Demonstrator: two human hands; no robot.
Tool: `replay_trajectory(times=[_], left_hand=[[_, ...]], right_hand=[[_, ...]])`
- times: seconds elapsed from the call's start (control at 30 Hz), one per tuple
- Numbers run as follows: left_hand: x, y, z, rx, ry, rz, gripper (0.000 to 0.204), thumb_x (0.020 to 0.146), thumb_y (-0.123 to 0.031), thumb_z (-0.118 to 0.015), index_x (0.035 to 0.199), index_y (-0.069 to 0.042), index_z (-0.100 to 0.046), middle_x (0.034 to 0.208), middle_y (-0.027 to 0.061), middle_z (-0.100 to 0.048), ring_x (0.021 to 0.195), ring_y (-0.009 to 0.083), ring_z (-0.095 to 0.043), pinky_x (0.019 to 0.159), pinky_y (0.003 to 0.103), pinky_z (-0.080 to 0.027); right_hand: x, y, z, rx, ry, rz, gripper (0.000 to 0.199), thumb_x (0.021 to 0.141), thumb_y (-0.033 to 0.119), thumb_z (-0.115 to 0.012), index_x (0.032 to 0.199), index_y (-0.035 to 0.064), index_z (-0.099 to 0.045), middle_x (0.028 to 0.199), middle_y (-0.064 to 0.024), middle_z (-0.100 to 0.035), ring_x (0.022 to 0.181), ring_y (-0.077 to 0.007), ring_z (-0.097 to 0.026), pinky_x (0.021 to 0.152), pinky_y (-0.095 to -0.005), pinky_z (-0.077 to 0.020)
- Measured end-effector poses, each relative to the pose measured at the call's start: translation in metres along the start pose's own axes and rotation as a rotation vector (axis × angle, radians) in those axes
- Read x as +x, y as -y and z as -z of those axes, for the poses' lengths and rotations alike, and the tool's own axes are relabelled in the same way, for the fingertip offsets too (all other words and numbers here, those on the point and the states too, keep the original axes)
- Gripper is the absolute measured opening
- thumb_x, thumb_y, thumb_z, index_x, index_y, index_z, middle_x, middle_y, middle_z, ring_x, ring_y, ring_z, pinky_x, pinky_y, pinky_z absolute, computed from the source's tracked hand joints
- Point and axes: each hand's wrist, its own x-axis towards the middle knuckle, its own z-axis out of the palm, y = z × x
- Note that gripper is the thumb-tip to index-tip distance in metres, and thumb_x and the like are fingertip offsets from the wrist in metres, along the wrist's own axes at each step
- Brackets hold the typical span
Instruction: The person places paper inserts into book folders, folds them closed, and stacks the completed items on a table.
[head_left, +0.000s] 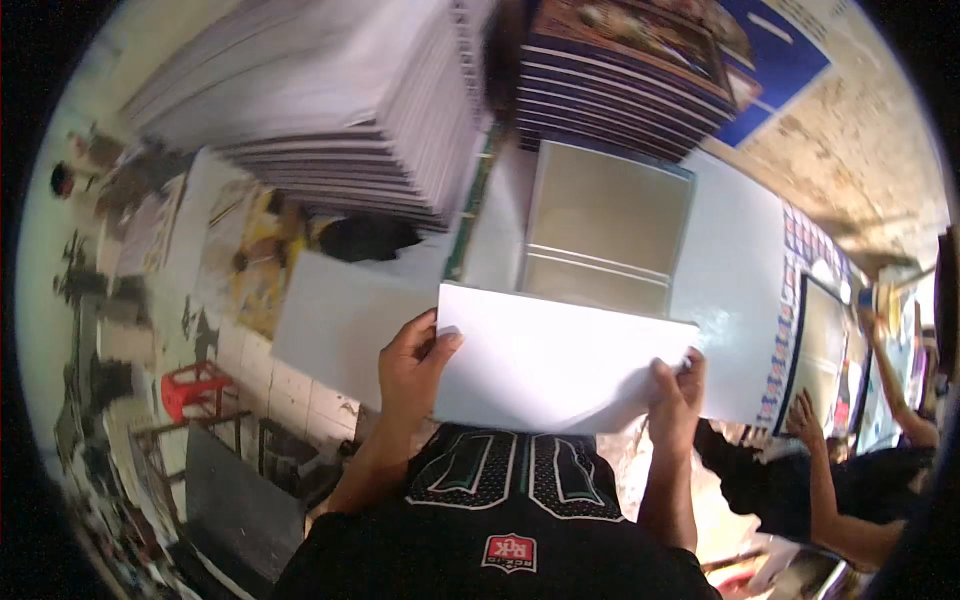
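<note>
Both ends of that plain white rectangular sheet [560, 355] are pinched, left hand [408, 370] and right hand [676, 402] closed on it, so just keep it level.

White sheet [545, 360] — red stool [197, 385]

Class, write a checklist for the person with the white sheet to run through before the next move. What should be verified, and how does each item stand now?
1. Left grip on the white rectangular sheet, thumb on top: ok.
2. Right grip on the sheet's opposite edge: ok.
3. Near end of the flat tan panel with pale stripes in sight: not ok, hidden behind the sheet.
4. Sheet and panel apart: cannot tell.
5. Co-worker's bare hand clear of the sheet: ok.
</note>
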Motion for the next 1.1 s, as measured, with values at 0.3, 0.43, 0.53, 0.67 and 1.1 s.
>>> replay_trajectory(times=[0.3, 0.43, 0.53, 0.67, 1.1], left_hand=[[0.042, 0.060, -0.071, 0.637, 0.144, 0.391, 0.042, 0.095, -0.024, -0.061, 0.130, 0.000, -0.056, 0.091, 0.0104, -0.069, 0.082, 0.0127, -0.063, 0.075, 0.028, -0.049], [0.054, 0.077, -0.081, 0.568, 0.142, 0.486, 0.042, 0.094, -0.023, -0.062, 0.130, -0.001, -0.056, 0.092, 0.0112, -0.070, 0.082, 0.0151, -0.065, 0.077, 0.029, -0.050], [0.064, 0.085, -0.090, 0.640, 0.019, 0.504, 0.039, 0.093, -0.023, -0.064, 0.123, 0.001, -0.060, 0.090, 0.0101, -0.070, 0.081, 0.0145, -0.065, 0.075, 0.028, -0.050], [0.070, 0.086, -0.098, 0.748, -0.043, 0.510, 0.035, 0.090, -0.023, -0.068, 0.114, 0.003, -0.065, 0.088, 0.0092, -0.070, 0.078, 0.0127, -0.064, 0.073, 0.027, -0.050], [0.074, 0.119, -0.096, 0.782, -0.119, 0.377, 0.031, 0.083, -0.019, -0.075, 0.107, -0.001, -0.070, 0.091, 0.0137, -0.067, 0.081, 0.0208, -0.067, 0.073, 0.030, -0.052]], right_hand=[[0.069, -0.011, 0.071, -0.420, -0.040, -0.465, 0.043, 0.089, 0.006, -0.059, 0.129, -0.0013, -0.045, 0.094, -0.0111, -0.064, 0.074, -0.0140, -0.060, 0.059, -0.0260, -0.0491], [0.092, -0.009, 0.082, -0.598, 0.070, -0.508, 0.044, 0.089, 0.007, -0.062, 0.130, -0.0029, -0.049, 0.099, -0.0134, -0.065, 0.077, -0.0154, -0.063, 0.064, -0.0285, -0.0503], [0.101, -0.017, 0.083, -0.721, -0.005, -0.456, 0.040, 0.088, 0.007, -0.063, 0.125, -0.0038, -0.053, 0.099, -0.0141, -0.065, 0.080, -0.0165, -0.063, 0.067, -0.0291, -0.0510], [0.109, -0.027, 0.086, -0.663, -0.004, -0.446, 0.040, 0.089, 0.007, -0.064, 0.125, -0.0055, -0.052, 0.099, -0.0144, -0.065, 0.084, -0.0175, -0.063, 0.069, -0.0291, -0.0515], [0.123, -0.039, 0.089, -0.750, -0.040, -0.371, 0.038, 0.090, 0.012, -0.065, 0.120, -0.0096, -0.058, 0.098, -0.0092, -0.061, 0.081, -0.0126, -0.058, 0.067, -0.0258, -0.0504]])
